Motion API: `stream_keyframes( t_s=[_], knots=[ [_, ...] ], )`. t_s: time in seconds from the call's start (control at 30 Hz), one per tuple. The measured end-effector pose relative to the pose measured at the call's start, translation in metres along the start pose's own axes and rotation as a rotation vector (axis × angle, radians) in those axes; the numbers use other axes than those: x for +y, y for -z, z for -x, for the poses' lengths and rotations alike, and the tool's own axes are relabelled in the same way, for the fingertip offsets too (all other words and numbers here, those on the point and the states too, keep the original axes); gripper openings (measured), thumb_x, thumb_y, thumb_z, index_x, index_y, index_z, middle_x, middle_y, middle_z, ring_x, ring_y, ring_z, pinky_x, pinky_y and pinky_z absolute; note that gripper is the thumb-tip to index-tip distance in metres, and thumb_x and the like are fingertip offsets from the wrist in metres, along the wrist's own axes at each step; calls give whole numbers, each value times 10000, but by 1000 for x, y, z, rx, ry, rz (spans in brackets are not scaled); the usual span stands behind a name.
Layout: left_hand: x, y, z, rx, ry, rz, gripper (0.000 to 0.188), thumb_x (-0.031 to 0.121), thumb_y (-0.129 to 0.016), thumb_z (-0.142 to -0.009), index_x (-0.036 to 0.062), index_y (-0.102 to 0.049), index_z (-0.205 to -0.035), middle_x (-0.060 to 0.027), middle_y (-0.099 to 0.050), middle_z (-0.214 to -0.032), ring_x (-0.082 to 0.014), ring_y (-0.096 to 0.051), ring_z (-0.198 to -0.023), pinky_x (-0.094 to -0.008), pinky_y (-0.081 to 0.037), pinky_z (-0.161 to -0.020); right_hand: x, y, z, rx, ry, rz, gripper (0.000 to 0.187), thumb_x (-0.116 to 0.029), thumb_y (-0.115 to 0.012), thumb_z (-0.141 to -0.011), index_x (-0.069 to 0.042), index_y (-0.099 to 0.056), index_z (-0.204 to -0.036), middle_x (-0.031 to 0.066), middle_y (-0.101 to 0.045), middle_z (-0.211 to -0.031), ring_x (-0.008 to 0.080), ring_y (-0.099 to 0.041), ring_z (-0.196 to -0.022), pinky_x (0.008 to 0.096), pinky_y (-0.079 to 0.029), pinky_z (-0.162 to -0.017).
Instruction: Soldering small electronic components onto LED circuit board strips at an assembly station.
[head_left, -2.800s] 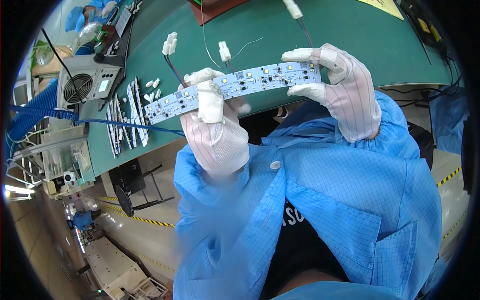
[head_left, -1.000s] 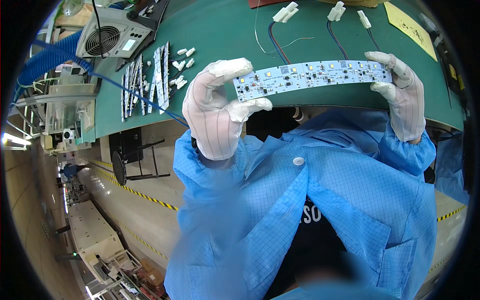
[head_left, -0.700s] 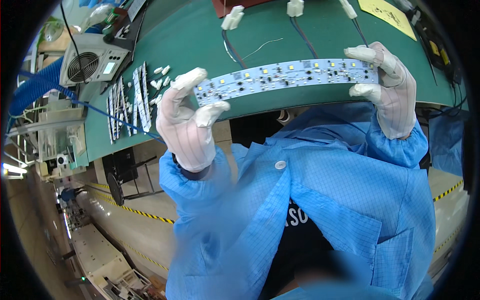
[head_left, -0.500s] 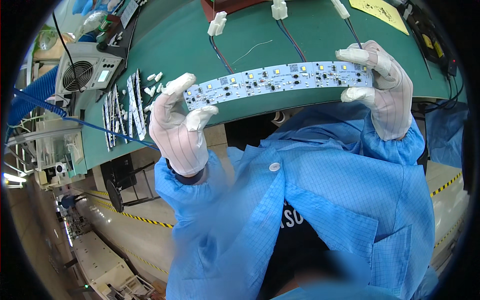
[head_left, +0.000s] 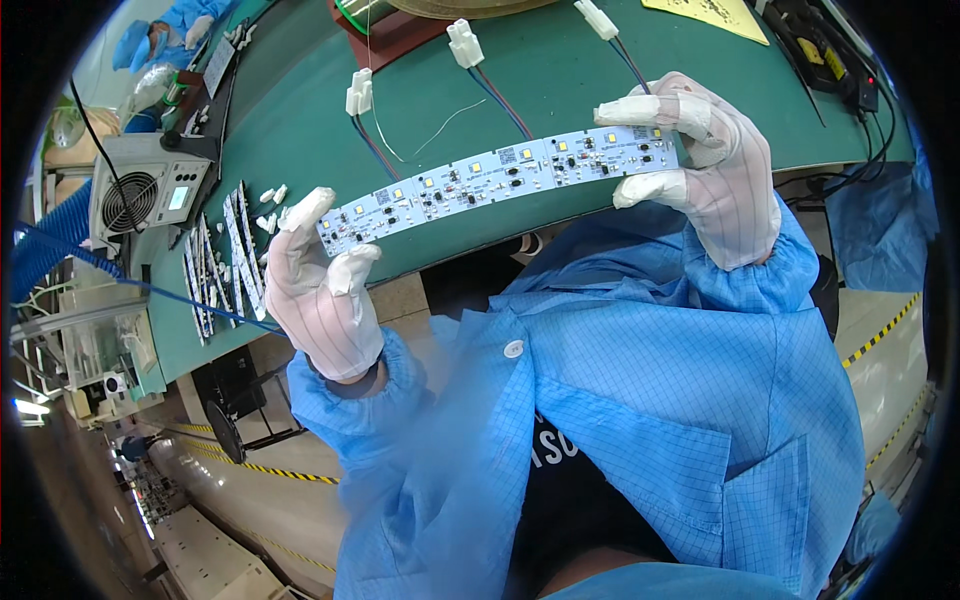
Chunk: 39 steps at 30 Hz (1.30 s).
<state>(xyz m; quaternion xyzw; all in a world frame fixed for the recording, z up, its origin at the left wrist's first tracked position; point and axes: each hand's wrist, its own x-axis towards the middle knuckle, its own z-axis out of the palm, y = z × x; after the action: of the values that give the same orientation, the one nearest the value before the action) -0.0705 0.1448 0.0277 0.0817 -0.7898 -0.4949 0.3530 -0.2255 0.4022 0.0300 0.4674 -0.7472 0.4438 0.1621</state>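
Observation:
A long, slightly curved white LED circuit board (head_left: 490,180) spans the space between my two gloved hands, above the front edge of the green table. Its left end is pinched between the thumb and fingers of my left hand (head_left: 325,290). My right hand (head_left: 715,165) grips the other end the same way. Small yellow LEDs and dark components face up on it. Red and blue wire pairs run from its far edge to three white plug connectors: a left one (head_left: 360,92), a middle one (head_left: 465,44) and a right one (head_left: 597,19).
Several narrow board strips (head_left: 240,255) lie at the table's left, beside small white connectors (head_left: 268,208). A fan unit (head_left: 150,185) stands beyond them. A red-brown stand (head_left: 400,38), a yellow sheet (head_left: 710,14) and a black device (head_left: 815,55) occupy the far side. A co-worker (head_left: 170,40) sits far left.
My view has shifted, so the scene sits further left and the board looks more tilted, its right end higher. Both hands keep their hold. The co-worker at far left has come into view.

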Motion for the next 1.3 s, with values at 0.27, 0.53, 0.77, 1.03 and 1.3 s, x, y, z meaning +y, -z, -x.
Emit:
stream_keyframes(
  t_s=[0.27,0.53,0.77,1.03,1.3],
  knots=[
    [0,2,2,6,36,-28,458,127,-569,-738,-68,-524,-1150,-159,-548,-1132,-220,-564,-1011,-333,-441,-917,3,-7,-4,-7,-82,-55,493,-431,-754,-552,-123,-700,-933,26,-643,-772,163,-594,-717,266,-496,-670],
    [24,24,-35,197,-8,-330,363,21,-531,-711,-85,-560,-1057,-134,-596,-1003,-181,-595,-853,-272,-477,-781,7,-11,-3,-67,-188,-259,546,-286,-758,-649,-102,-603,-1139,38,-611,-735,163,-586,-726,293,-473,-694],
    [-8,103,-116,96,-446,-881,183,22,-578,-840,-20,-636,-1008,-160,-619,-1004,-229,-638,-847,-306,-516,-761,13,-8,9,-101,-233,-337,277,-151,-647,-772,-87,-631,-1042,50,-622,-732,169,-587,-677,283,-482,-671],
    [-70,127,-149,53,191,-1106,462,360,-682,-755,37,-615,-1079,-176,-648,-996,-291,-615,-950,-354,-461,-823,14,-6,9,-116,-515,-586,219,-88,-615,-792,-55,-644,-1007,37,-598,-772,120,-546,-709,235,-455,-685],
    [-90,137,-91,-195,335,-1734,321,355,-572,-776,64,-701,-816,-191,-653,-793,-346,-646,-748,-418,-516,-681,13,-9,6,-165,-465,-416,201,-91,-629,-790,-59,-655,-986,40,-594,-769,121,-552,-717,234,-453,-687]
  ],
)
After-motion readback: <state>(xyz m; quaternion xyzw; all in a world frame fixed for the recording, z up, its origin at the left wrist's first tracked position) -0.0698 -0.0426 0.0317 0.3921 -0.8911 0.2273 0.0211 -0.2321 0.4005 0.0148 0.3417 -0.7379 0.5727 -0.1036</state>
